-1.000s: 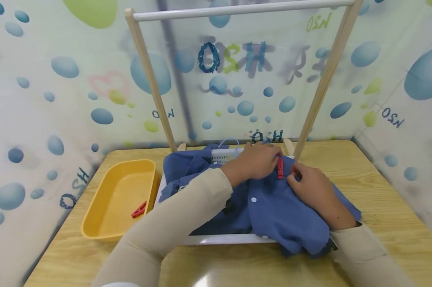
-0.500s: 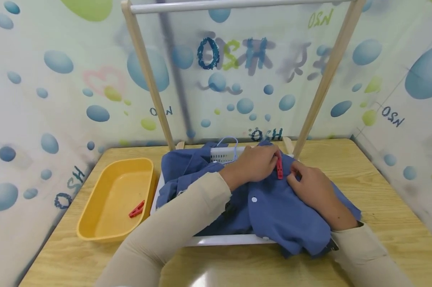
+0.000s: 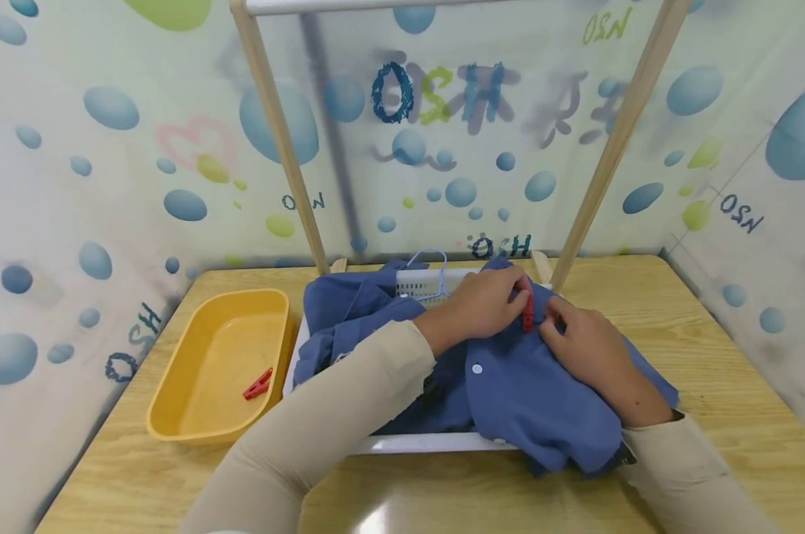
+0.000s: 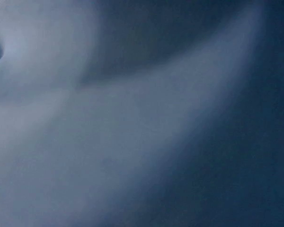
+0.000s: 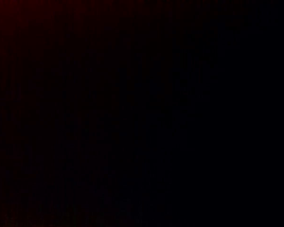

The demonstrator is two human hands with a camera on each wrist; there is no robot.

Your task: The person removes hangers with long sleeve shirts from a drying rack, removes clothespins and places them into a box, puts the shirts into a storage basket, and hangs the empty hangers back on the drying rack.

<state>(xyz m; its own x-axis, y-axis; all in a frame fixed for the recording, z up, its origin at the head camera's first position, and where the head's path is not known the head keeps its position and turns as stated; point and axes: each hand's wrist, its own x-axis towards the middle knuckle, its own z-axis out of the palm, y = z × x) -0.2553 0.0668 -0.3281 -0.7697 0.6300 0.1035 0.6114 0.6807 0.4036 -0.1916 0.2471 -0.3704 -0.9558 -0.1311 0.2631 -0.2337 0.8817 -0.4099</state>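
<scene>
In the head view a blue buttoned shirt (image 3: 542, 400) lies bunched over the right part of a white basket (image 3: 435, 443) and hangs past its front rim. My left hand (image 3: 482, 305) reaches across it and pinches a red clothespin (image 3: 528, 315) between thumb and fingers, against the cloth. Just right of the clothespin, my right hand (image 3: 589, 345) pinches a fold of the same shirt, its thumb and index finger close together. Only blurred blue cloth (image 4: 132, 132) fills the left wrist view. The right wrist view is almost black.
A yellow tray (image 3: 208, 371) with another red clothespin (image 3: 258, 384) stands left of the basket. More blue cloth (image 3: 349, 304) and a light blue hanger (image 3: 444, 278) lie in the basket. Behind rises a wooden rack (image 3: 275, 126) with a white bar (image 3: 349, 6).
Both hands keep nearly the same place on the shirt, with the clothespin still in the left. The head view has tilted slightly, so the rack's bar sits higher in it.
</scene>
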